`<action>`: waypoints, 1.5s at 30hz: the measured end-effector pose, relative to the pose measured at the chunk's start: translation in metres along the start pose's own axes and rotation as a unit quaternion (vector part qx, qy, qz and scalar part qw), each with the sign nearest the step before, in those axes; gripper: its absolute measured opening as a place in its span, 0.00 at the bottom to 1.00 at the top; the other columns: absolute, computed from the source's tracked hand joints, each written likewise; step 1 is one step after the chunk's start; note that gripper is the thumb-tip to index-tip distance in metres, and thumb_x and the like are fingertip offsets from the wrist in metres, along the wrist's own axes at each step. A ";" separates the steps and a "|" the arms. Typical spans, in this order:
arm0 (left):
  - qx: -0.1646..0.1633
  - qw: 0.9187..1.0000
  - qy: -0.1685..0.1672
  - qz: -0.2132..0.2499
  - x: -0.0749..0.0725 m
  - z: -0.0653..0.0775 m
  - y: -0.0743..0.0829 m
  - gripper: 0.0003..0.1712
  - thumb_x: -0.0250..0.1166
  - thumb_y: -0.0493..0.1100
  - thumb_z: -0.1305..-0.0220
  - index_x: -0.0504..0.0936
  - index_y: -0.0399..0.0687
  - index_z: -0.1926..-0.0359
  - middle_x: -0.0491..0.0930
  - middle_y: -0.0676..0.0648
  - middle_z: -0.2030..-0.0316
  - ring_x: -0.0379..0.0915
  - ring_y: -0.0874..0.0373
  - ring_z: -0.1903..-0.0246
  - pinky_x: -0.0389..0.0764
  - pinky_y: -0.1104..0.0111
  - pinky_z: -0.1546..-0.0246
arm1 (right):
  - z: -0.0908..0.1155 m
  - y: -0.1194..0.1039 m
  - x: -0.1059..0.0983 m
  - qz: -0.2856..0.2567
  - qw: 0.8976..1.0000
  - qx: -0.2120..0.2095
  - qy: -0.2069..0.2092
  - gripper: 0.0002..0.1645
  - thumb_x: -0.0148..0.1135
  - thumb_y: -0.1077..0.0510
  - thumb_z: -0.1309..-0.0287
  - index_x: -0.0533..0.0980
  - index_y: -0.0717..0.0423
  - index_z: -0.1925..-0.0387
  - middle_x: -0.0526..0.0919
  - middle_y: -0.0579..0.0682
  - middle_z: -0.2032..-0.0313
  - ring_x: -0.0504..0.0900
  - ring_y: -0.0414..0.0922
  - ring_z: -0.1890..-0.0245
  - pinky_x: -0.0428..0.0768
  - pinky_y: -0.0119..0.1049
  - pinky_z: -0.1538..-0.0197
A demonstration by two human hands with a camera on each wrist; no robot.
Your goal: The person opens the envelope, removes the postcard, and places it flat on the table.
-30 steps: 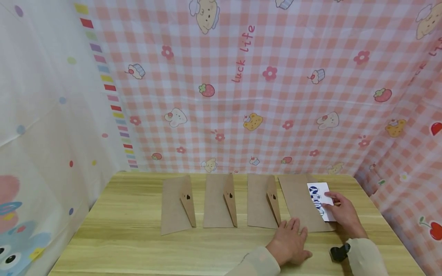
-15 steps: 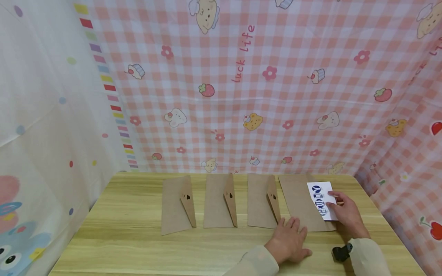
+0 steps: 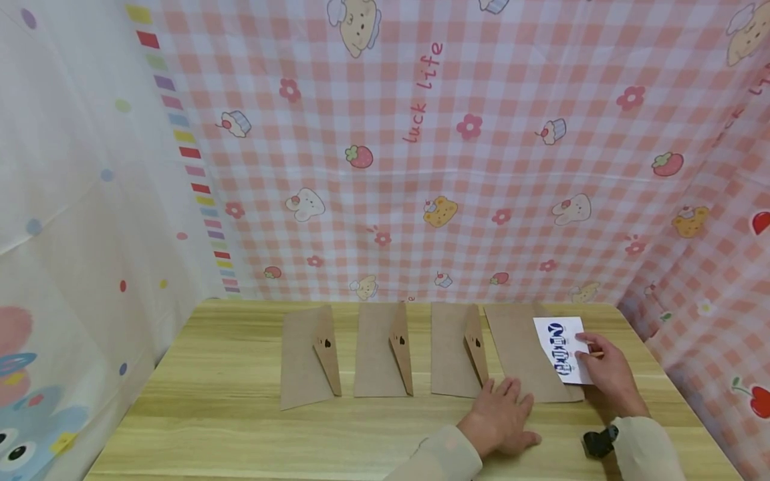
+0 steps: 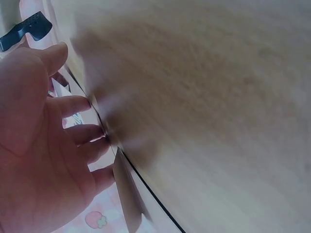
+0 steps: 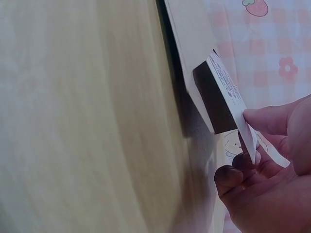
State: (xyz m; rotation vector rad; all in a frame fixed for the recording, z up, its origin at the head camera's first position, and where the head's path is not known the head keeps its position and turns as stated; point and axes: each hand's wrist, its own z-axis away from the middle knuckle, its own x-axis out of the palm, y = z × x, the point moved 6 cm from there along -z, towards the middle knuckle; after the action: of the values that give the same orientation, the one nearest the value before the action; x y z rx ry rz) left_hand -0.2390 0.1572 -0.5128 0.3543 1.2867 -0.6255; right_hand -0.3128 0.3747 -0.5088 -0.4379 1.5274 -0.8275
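A brown kraft envelope (image 3: 529, 361) lies at the right of the row with its flap opened out. From its right-hand opening sticks a white card (image 3: 561, 349) with dark blue print. My right hand (image 3: 612, 374) pinches the card's right edge; in the right wrist view the thumb lies on top of the card (image 5: 228, 87) and fingers are beneath it. My left hand (image 3: 498, 417) lies palm down with fingers straight, fingertips at the near edge of this envelope and the corner of its neighbour. In the left wrist view, the left hand's fingertips (image 4: 102, 179) reach the envelope edge.
Three more brown envelopes stand in a row to the left: a left one (image 3: 303, 361), a middle one (image 3: 379, 354) and a right one (image 3: 451, 354), their flaps partly raised. The wooden table (image 3: 240, 434) ends at a checked cloth (image 3: 385, 200) behind. A black camera (image 3: 599, 442) is on the right wrist.
My right hand has drifted slightly to the right with the card, and more of the card's print shows outside the envelope. The left hand has barely moved; the other envelopes stay put.
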 end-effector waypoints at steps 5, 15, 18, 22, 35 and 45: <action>0.004 1.000 0.001 -0.001 0.001 -0.002 0.000 0.38 0.41 0.76 0.33 0.54 0.78 0.25 0.51 0.63 0.24 0.45 0.68 0.26 0.53 0.66 0.27 | 0.000 0.001 -0.003 -0.003 1.000 0.000 0.003 0.24 0.48 0.62 0.30 0.67 0.66 0.35 0.69 0.71 0.46 0.70 0.63 0.51 0.69 0.53 0.49; 0.006 1.000 -0.002 0.004 0.001 -0.002 -0.001 0.37 0.41 0.76 0.32 0.54 0.77 0.25 0.51 0.64 0.25 0.45 0.68 0.26 0.54 0.67 0.28 | -0.001 0.006 -0.008 -0.004 1.000 0.014 0.000 0.24 0.47 0.61 0.29 0.68 0.65 0.35 0.69 0.70 0.44 0.69 0.63 0.50 0.69 0.53 0.48; 0.006 1.000 -0.003 0.008 0.000 -0.001 -0.001 0.37 0.41 0.75 0.32 0.55 0.77 0.25 0.51 0.63 0.25 0.45 0.68 0.26 0.54 0.66 0.28 | 0.000 0.007 -0.010 -0.009 1.000 0.023 -0.002 0.25 0.46 0.60 0.28 0.68 0.65 0.34 0.68 0.70 0.43 0.69 0.63 0.50 0.69 0.52 0.48; 0.007 1.000 -0.007 0.013 -0.001 0.000 -0.002 0.37 0.40 0.75 0.32 0.55 0.77 0.25 0.51 0.63 0.25 0.45 0.68 0.26 0.54 0.66 0.28 | 0.001 0.008 -0.012 -0.015 0.999 0.028 -0.001 0.25 0.47 0.59 0.28 0.68 0.64 0.34 0.68 0.69 0.43 0.70 0.62 0.50 0.69 0.47 0.52; 0.007 1.000 -0.019 0.024 -0.001 0.001 -0.001 0.38 0.41 0.76 0.32 0.53 0.77 0.25 0.48 0.63 0.24 0.42 0.69 0.25 0.52 0.66 0.27 | 0.004 0.010 -0.018 -0.020 0.999 0.025 -0.017 0.25 0.48 0.57 0.28 0.68 0.64 0.34 0.68 0.68 0.44 0.70 0.60 0.51 0.70 0.38 0.57; 0.007 1.000 -0.017 0.012 -0.002 0.002 -0.001 0.38 0.41 0.76 0.33 0.52 0.77 0.25 0.48 0.64 0.24 0.42 0.69 0.25 0.52 0.66 0.27 | 0.005 0.007 -0.022 -0.022 0.999 0.033 -0.016 0.25 0.49 0.58 0.28 0.68 0.64 0.34 0.67 0.68 0.44 0.69 0.61 0.51 0.69 0.39 0.57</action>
State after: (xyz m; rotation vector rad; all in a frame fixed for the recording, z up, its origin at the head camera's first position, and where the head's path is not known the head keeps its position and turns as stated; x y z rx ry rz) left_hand -0.2385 0.1554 -0.5104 0.3681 1.2445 -0.6171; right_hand -0.3031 0.3933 -0.4984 -0.4356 1.4611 -0.8990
